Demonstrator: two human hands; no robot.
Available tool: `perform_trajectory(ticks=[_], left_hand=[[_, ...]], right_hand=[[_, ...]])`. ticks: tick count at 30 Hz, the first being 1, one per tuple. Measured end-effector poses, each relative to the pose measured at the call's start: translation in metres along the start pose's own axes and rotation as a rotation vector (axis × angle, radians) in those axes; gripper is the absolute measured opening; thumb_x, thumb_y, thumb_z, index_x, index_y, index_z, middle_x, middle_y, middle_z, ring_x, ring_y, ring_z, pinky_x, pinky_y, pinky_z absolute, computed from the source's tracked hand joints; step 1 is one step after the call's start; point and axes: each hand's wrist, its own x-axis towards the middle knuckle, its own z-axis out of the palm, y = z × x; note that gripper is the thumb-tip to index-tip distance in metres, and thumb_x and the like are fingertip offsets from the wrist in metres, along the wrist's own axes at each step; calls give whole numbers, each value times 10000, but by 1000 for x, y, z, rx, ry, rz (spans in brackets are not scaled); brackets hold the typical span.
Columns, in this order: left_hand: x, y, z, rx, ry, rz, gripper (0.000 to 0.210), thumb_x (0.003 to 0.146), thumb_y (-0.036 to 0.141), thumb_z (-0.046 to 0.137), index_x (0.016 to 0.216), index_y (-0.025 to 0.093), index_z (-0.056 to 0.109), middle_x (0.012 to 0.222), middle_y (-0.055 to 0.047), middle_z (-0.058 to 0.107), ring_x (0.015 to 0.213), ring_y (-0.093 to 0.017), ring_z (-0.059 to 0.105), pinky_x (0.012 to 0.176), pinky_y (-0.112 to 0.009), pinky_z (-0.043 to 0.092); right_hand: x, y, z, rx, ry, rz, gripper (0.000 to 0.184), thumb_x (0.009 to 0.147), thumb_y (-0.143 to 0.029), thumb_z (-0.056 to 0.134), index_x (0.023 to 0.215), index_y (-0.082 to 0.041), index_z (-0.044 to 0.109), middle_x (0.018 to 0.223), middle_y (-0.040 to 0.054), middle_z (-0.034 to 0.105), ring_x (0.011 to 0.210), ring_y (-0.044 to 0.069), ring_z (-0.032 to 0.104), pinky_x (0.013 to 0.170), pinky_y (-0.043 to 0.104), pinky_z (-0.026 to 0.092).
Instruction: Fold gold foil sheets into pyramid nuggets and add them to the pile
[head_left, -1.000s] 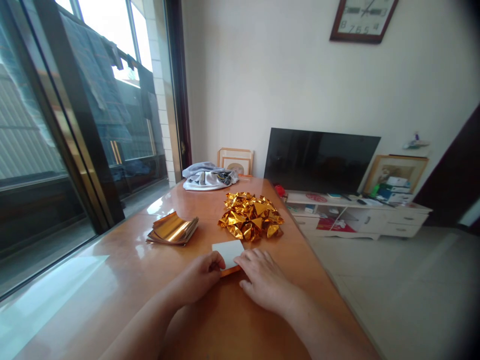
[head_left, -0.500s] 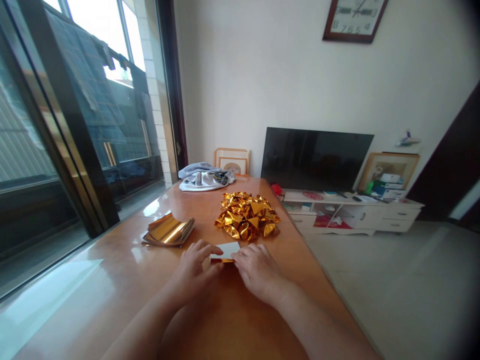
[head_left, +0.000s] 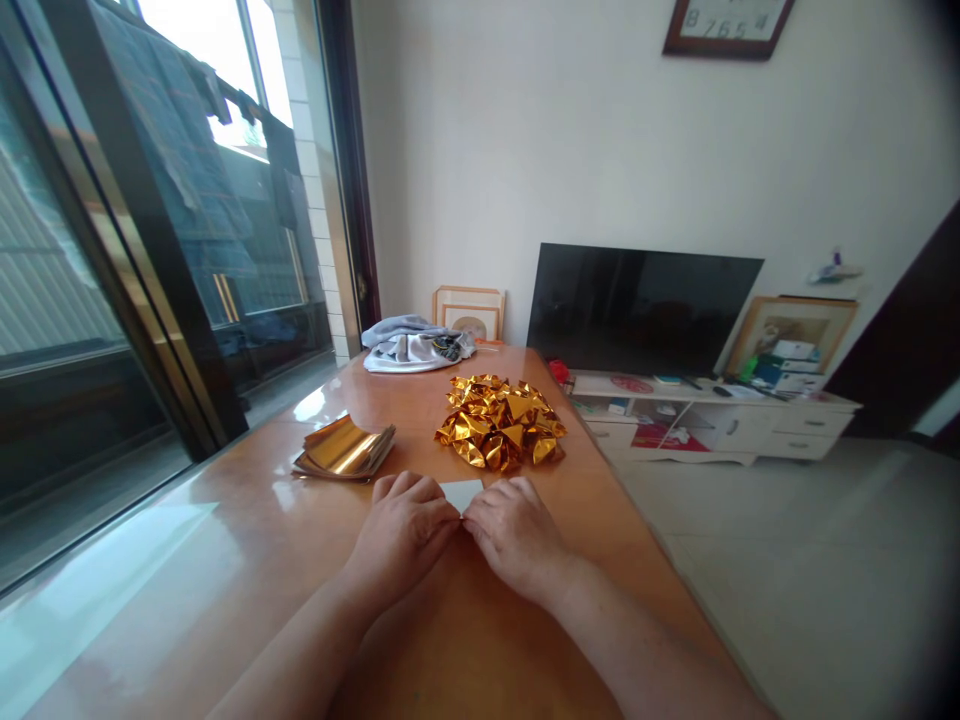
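A small sheet of foil paper (head_left: 460,493), its white side up, lies on the table between my hands. My left hand (head_left: 405,525) is closed on the sheet's near left edge, thumb and fingers pinched together. From the other side my right hand (head_left: 514,530) pinches the near right edge, and the two hands almost meet. My fingers hide most of the sheet. Just beyond it is a heap of folded gold foil pieces (head_left: 501,425). To the left of the heap rests a stack of gold foil sheets (head_left: 345,449), curled at the edges.
The glossy wooden table (head_left: 465,650) stretches toward the wall. Bundled grey cloth (head_left: 416,345) lies at its far end, before leaning picture frames (head_left: 469,308). A television (head_left: 641,310) stands on a white cabinet (head_left: 787,425) at right; a glass sliding door (head_left: 112,250) is at left.
My left hand has moved right, closing its spread fingers on the sheet's near edge beside my right hand. Less of the sheet shows. The view has tilted slightly down.
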Motion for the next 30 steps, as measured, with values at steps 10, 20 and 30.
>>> perform_trajectory(ticks=[10,20,30], left_hand=[[-3,-18,0,8,54,-88,203,962,345,563,867,301,737,902,-9,681,915,-222,531,853,-403,312],[-1,-13,1,-7,16,-76,180,947,350,590,881,325,756,884,-4,693,905,-221,546,842,-394,334],[-6,-34,-1,-20,143,-144,195,943,403,581,947,353,770,950,-7,715,937,-234,601,855,-401,380]], right_hand=[[-3,35,-11,-77,-40,150,252,994,-263,509,870,-220,723,924,51,739,937,217,582,844,378,303],[0,14,2,30,-2,11,229,1001,-370,538,957,-255,731,970,24,738,950,203,567,851,359,310],[-1,24,-6,21,-2,67,245,1002,-354,536,908,-240,732,915,26,729,908,193,561,836,348,310]])
